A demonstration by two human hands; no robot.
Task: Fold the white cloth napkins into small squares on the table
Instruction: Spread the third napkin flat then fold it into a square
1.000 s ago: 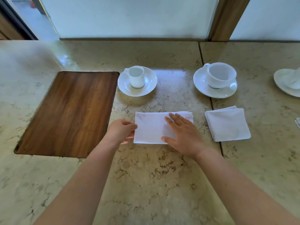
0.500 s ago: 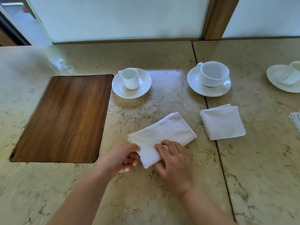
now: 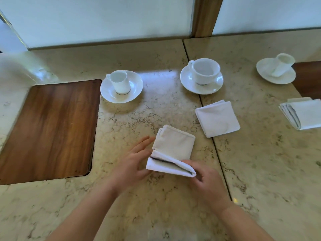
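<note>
A white cloth napkin (image 3: 173, 145) lies on the marble table (image 3: 156, 197) in front of me, its near half raised and bent over toward the far half. My right hand (image 3: 206, 180) grips that raised near flap at its right corner. My left hand (image 3: 133, 164) rests beside the napkin's left edge, fingers spread, touching the flap's left end. A folded square napkin (image 3: 218, 118) lies to the right, and a stack of folded napkins (image 3: 304, 113) sits at the far right edge.
A dark wooden inlay (image 3: 50, 129) fills the table's left side. Three white cups on saucers stand behind the napkins: a small cup (image 3: 119, 85), a wide cup (image 3: 203, 73), and a tipped one (image 3: 279, 68). A wall with a wooden post runs along the back.
The napkin lay as a long strip a second ago; it was turned, and now its near half is lifted and folding over. My view has shifted right, revealing the napkin stack.
</note>
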